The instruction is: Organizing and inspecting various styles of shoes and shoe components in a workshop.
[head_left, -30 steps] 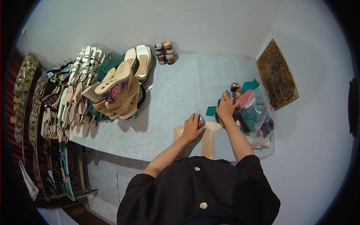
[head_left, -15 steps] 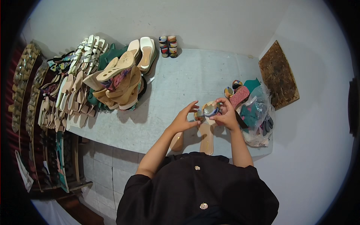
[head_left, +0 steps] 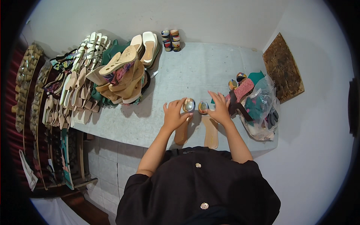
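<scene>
Two tan shoe soles lie side by side before me: a left sole and a right sole. At their far ends are two small round multicoloured pieces with pale, shiny middles. My left hand has thumb and forefinger around the left round piece. Beside the right round piece, my right hand spreads its fingers, with the thumb close to the piece; whether it touches cannot be made out.
Stacked wedge sandals and pale slippers crowd the table's left. Several multicoloured rolls stand at the back. To the right are a clear plastic bag, a pink glittery strip and a brown board against the wall.
The round pieces, held up close together between both hands before, are now apart and lower, at the far ends of the soles. My right hand's fingers have spread off its piece.
</scene>
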Demonstrator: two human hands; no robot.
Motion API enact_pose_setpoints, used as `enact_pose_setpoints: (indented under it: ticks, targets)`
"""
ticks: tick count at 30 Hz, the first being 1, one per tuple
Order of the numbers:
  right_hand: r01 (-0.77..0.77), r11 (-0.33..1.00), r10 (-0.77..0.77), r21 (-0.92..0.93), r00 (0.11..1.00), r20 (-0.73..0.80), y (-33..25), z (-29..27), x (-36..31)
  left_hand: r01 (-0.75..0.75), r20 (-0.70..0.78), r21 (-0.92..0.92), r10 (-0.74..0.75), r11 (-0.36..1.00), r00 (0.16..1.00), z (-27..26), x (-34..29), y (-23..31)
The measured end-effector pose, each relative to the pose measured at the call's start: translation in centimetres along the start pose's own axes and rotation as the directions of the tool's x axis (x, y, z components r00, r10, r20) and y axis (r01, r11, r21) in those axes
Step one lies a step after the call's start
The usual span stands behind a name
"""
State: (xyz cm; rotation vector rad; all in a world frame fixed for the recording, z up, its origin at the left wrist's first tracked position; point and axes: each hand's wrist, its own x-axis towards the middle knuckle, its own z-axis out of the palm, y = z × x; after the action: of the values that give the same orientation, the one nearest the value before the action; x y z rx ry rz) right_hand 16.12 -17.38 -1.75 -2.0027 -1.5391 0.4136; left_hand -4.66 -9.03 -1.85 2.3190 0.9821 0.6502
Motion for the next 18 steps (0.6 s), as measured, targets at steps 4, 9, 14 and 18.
enact_pose_setpoints:
  ticks: [4, 9, 14, 18]
  targets:
    - [-0.125, 0.973, 0.165, -0.194, 0.965, 0.206, 1.3, 2.4, -1.2, 0.076, 0.042, 0.247, -0.089, 0.966, 0.995, 2.9, -0.6, -2.4]
    - [-0.111, 0.973, 0.118, -0.201, 0.993, 0.024, 0.8, 4.5, -1.4, 0.15, 0.006, 0.248, -0.157, 0.957, 0.988, 4.6, 0.9, -2.1]
    - [-0.143, 0.974, 0.145, -0.177, 0.989, -0.003, 1.5, 6.0, -1.2, 0.157, -0.002, 0.234, -0.161, 0.96, 0.987, 5.8, 1.0, -2.8]
    - [-0.084, 0.994, 0.077, -0.064, 0.992, -0.101, 3.0, 7.4, -1.3, 0.172, 0.069, 0.182, -0.187, 0.968, 0.98, 6.6, 1.0, -2.9]
